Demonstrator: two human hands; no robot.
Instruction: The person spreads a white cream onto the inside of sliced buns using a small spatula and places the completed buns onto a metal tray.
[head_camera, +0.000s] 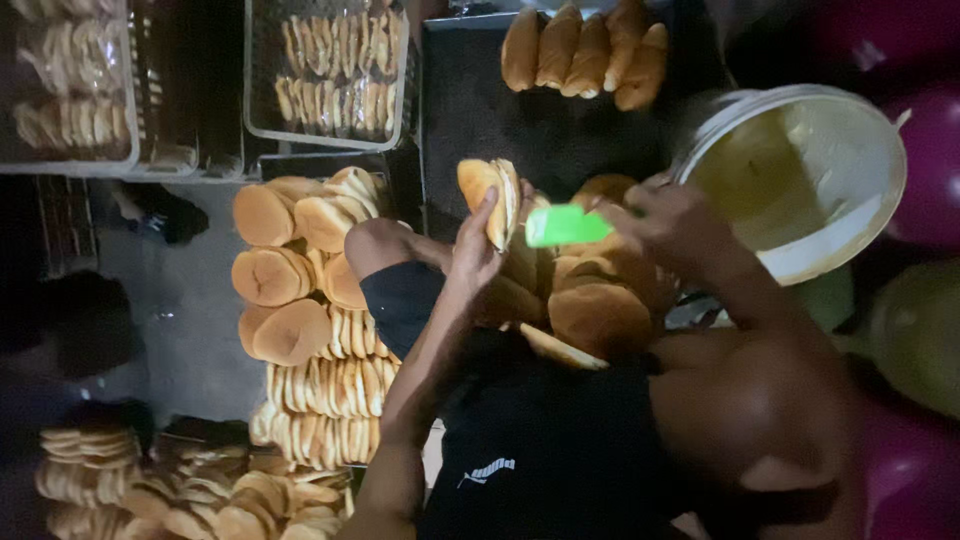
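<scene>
Left hand (472, 252) grips a split bun (490, 200) from below, thumb and fingers closed round its lower edge; the bun stands on edge, its flat faces turned left and right in the head view, its long axis running up and down in the frame, and the cut opening appears to face right, toward the other hand. Right hand (672, 222) is closed round a green flat-bladed spreader (566, 226); the blade lies roughly level across the frame, long axis left to right, free end pointing left at the bun and just beside it; whether blade and bun touch cannot be told. Both hands sit above a heap of whole buns (600, 305) resting near the person's lap. Just right of the right hand a white bucket (800, 180) lies tipped with its mouth toward the camera, yellowish spread coating its inner wall. Above the hands a dark tray (480, 110) carries a row of five long rolls (585, 50) standing side by side. Left of the forearm, stacked round buns (300, 270) sit over rows of sliced buns (320, 400) packed on edge. Two wire baskets (325, 75) at the top left hold bagged buns. More buns are piled at the bottom left (200, 490). Lighting is dim; fine detail of the fingertips is blurred.
</scene>
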